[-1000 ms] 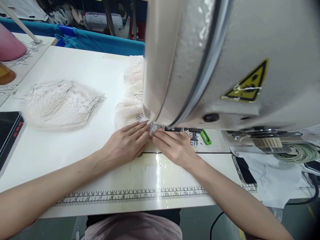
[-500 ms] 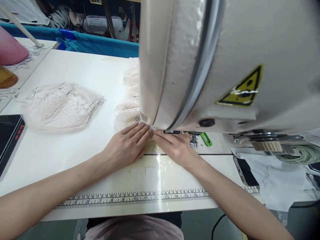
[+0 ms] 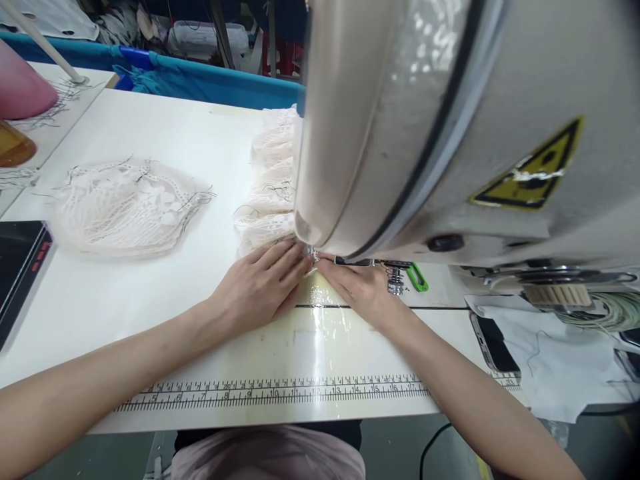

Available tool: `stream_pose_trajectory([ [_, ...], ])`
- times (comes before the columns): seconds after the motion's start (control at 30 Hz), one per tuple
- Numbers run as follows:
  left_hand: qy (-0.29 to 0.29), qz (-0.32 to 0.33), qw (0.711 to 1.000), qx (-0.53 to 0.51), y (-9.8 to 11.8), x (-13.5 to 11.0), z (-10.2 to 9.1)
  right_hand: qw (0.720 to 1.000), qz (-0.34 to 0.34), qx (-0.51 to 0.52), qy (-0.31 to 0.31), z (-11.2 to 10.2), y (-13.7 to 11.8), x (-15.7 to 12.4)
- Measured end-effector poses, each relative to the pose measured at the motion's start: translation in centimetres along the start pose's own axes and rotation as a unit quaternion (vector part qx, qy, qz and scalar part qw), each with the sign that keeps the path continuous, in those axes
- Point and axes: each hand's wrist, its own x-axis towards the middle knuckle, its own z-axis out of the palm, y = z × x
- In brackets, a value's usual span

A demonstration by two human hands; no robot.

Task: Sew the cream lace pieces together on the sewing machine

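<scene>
Gathered cream lace fabric [image 3: 273, 177] runs along the left side of a sewing machine [image 3: 380, 133] and goes under its head. My left hand [image 3: 263, 283] lies on the near end of the lace, fingers together and bent down onto it, thumb mostly tucked underneath. Close beside it, my right hand [image 3: 363, 290] has its fingers pressed together, the tips at the lace edge by the needle area. The machine head covers part of those fingers and the stitching point. Both hands are closed on the lace.
Another lace piece [image 3: 130, 210] with loose dark threads lies left. A black box [image 3: 23, 267] sits at the left edge. Right are a green-handled tool [image 3: 417, 277], a phone [image 3: 495, 343] and white cloth [image 3: 555, 360]. A ruler strip [image 3: 275, 393] runs along the front edge.
The view has shifted slightly, so the machine head appears farther right and more lace shows beside it. Both hands stay at the lace, with a slightly clearer gap between their fingertips.
</scene>
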Motion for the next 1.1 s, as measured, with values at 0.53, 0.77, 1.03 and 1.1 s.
stream_pose_trajectory([
  [0.53,-0.040,-0.045,0.997,-0.038,-0.2,-0.2,0.4,0.990,-0.022,-0.132,0.046,1.8,1.7,-1.1],
  [0.77,0.011,0.033,0.999,0.008,-0.1,-0.5,0.3,0.992,-0.001,-0.121,0.034,0.4,0.3,-0.4],
  [1.03,-0.002,0.022,1.000,-0.011,-0.1,-0.7,0.3,1.000,-0.004,-0.019,0.003,-0.5,-0.3,-0.6],
  [1.1,0.008,0.015,1.000,-0.010,-0.1,-0.6,0.2,1.000,-0.002,-0.027,-0.002,-0.5,-0.5,-0.5],
])
